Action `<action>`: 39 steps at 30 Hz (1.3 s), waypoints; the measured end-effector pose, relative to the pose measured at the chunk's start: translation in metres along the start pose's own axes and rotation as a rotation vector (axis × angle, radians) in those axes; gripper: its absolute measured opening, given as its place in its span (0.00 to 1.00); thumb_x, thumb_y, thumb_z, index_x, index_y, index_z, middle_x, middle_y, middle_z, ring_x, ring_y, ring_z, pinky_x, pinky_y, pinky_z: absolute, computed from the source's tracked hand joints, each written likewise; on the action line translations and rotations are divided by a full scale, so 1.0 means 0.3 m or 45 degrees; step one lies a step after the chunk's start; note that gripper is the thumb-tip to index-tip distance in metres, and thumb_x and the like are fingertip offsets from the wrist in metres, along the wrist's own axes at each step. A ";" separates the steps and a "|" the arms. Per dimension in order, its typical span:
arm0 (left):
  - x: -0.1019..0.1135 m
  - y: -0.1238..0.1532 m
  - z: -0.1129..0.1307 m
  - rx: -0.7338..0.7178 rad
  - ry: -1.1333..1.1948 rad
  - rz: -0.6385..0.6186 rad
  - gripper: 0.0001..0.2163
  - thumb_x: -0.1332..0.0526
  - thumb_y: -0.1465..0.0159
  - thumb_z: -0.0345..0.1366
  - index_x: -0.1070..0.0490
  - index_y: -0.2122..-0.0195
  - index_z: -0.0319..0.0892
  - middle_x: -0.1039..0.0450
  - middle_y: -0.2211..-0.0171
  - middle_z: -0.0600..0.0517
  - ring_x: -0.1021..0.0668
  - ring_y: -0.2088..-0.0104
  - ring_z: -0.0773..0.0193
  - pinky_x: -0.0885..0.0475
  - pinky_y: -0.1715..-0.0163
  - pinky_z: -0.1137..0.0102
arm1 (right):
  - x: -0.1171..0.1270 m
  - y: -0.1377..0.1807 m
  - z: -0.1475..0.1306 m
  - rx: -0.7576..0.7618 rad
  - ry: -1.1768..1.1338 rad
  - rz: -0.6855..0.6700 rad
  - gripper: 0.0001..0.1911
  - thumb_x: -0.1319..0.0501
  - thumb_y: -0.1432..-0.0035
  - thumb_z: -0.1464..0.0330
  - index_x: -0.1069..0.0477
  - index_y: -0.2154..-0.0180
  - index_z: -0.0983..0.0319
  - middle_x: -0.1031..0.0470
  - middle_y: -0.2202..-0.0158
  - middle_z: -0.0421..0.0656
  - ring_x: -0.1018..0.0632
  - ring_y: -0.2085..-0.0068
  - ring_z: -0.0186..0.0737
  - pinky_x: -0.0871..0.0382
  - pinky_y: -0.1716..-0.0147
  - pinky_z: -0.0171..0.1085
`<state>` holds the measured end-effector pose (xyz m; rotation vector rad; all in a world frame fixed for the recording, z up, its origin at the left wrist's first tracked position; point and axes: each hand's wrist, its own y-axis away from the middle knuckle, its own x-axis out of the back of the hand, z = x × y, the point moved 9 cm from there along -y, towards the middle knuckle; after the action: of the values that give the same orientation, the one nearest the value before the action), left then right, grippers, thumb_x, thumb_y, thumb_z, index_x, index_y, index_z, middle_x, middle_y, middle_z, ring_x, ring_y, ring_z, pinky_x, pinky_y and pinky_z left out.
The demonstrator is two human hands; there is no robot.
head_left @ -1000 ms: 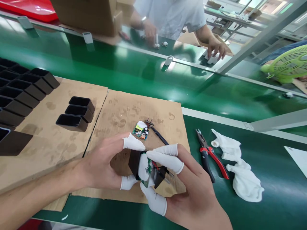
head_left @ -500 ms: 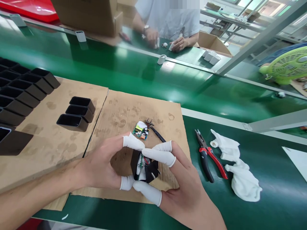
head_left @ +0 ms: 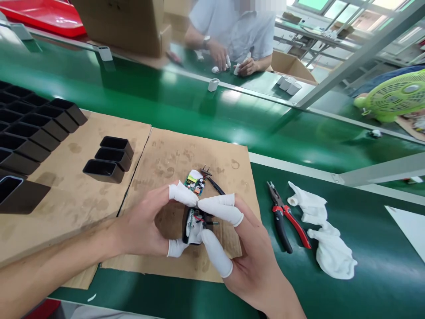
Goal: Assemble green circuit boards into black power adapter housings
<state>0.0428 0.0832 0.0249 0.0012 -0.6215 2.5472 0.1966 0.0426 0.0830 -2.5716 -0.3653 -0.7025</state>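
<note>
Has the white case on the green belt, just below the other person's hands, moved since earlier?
Yes: the white case moved left, away from the slanted post.

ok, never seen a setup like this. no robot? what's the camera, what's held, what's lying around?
No robot: these are a person's bare hands with white finger covers on, seen from a camera worn on their head, looking forward and down. The left hand holds a small black case; the right hand has its fingers at the open end, where red wire and white material show. On the cardboard lie a circuit board and, further left, open black boxes. Pliers and white cloth lie to the right. Another person sits opposite.
</note>
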 end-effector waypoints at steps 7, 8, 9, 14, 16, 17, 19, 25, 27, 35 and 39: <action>0.005 0.009 -0.017 0.039 -0.015 -0.009 0.29 0.22 0.47 0.26 0.24 0.44 0.48 0.21 0.53 0.51 0.19 0.56 0.55 0.22 0.55 0.62 | -0.020 0.005 0.005 -0.017 -0.008 -0.027 0.39 0.26 0.34 0.75 0.29 0.26 0.48 0.20 0.39 0.44 0.16 0.41 0.44 0.17 0.43 0.39; 0.006 0.010 -0.019 0.042 -0.009 -0.010 0.29 0.21 0.47 0.26 0.24 0.45 0.48 0.21 0.53 0.51 0.19 0.56 0.54 0.22 0.55 0.62 | -0.021 0.006 0.006 -0.020 -0.010 -0.031 0.40 0.26 0.35 0.75 0.29 0.26 0.48 0.20 0.39 0.43 0.16 0.41 0.45 0.17 0.43 0.39; 0.005 0.010 -0.020 0.044 -0.006 -0.015 0.30 0.21 0.48 0.26 0.24 0.45 0.48 0.21 0.53 0.51 0.19 0.56 0.54 0.22 0.55 0.62 | -0.022 0.006 0.008 -0.026 -0.011 -0.038 0.40 0.26 0.35 0.75 0.29 0.26 0.47 0.20 0.39 0.43 0.16 0.41 0.45 0.17 0.43 0.40; 0.002 0.005 -0.012 0.028 -0.010 -0.033 0.28 0.23 0.46 0.25 0.24 0.45 0.49 0.20 0.52 0.51 0.19 0.55 0.54 0.22 0.54 0.61 | -0.036 0.005 0.030 -0.099 -0.022 -0.096 0.42 0.26 0.34 0.77 0.29 0.26 0.44 0.21 0.36 0.43 0.17 0.36 0.47 0.18 0.38 0.42; 0.005 0.003 -0.005 0.013 -0.034 -0.026 0.27 0.22 0.46 0.25 0.24 0.46 0.48 0.19 0.52 0.51 0.18 0.55 0.53 0.22 0.53 0.61 | -0.040 0.004 0.034 -0.105 -0.032 -0.104 0.40 0.26 0.34 0.77 0.29 0.27 0.44 0.21 0.37 0.43 0.17 0.36 0.46 0.18 0.37 0.42; 0.006 0.002 -0.002 0.003 -0.047 -0.025 0.27 0.22 0.46 0.25 0.24 0.46 0.48 0.19 0.52 0.51 0.17 0.55 0.53 0.21 0.52 0.61 | -0.041 0.004 0.034 -0.101 -0.032 -0.104 0.39 0.26 0.33 0.76 0.29 0.27 0.45 0.21 0.37 0.44 0.17 0.36 0.46 0.18 0.37 0.42; 0.007 -0.001 0.002 -0.004 -0.054 -0.028 0.27 0.22 0.45 0.25 0.23 0.45 0.47 0.19 0.51 0.51 0.17 0.54 0.53 0.21 0.51 0.61 | -0.041 0.003 0.035 -0.099 -0.025 -0.104 0.37 0.26 0.32 0.75 0.29 0.27 0.45 0.21 0.37 0.44 0.17 0.36 0.47 0.19 0.37 0.43; 0.016 -0.004 0.005 -0.021 -0.052 -0.003 0.28 0.22 0.47 0.26 0.23 0.46 0.47 0.19 0.52 0.50 0.17 0.54 0.52 0.19 0.53 0.60 | -0.040 -0.002 0.036 -0.074 -0.060 -0.113 0.41 0.27 0.34 0.76 0.31 0.26 0.46 0.22 0.35 0.45 0.18 0.36 0.49 0.19 0.36 0.45; 0.016 -0.002 0.009 -0.049 -0.071 -0.004 0.30 0.23 0.47 0.24 0.23 0.43 0.48 0.18 0.49 0.48 0.15 0.50 0.50 0.17 0.48 0.58 | -0.044 -0.004 0.040 -0.062 -0.066 -0.110 0.40 0.27 0.34 0.76 0.31 0.26 0.47 0.22 0.34 0.47 0.19 0.35 0.50 0.20 0.35 0.47; 0.004 -0.005 -0.012 0.000 0.071 0.025 0.28 0.24 0.45 0.25 0.22 0.43 0.47 0.16 0.45 0.46 0.11 0.47 0.49 0.14 0.41 0.57 | -0.052 0.000 0.068 -0.032 -0.047 -0.028 0.34 0.28 0.31 0.70 0.28 0.28 0.50 0.21 0.35 0.49 0.18 0.34 0.53 0.19 0.36 0.51; 0.012 -0.008 -0.021 -0.012 0.116 0.060 0.29 0.20 0.47 0.27 0.22 0.43 0.45 0.16 0.44 0.44 0.12 0.45 0.48 0.14 0.39 0.54 | -0.052 0.006 0.065 -0.039 -0.017 -0.038 0.34 0.25 0.34 0.67 0.27 0.29 0.52 0.21 0.34 0.51 0.17 0.35 0.54 0.18 0.36 0.52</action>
<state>0.0415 0.0894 0.0208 -0.1332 -0.6049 2.5733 0.1923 0.0485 0.0592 -2.6060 -0.4007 -0.7068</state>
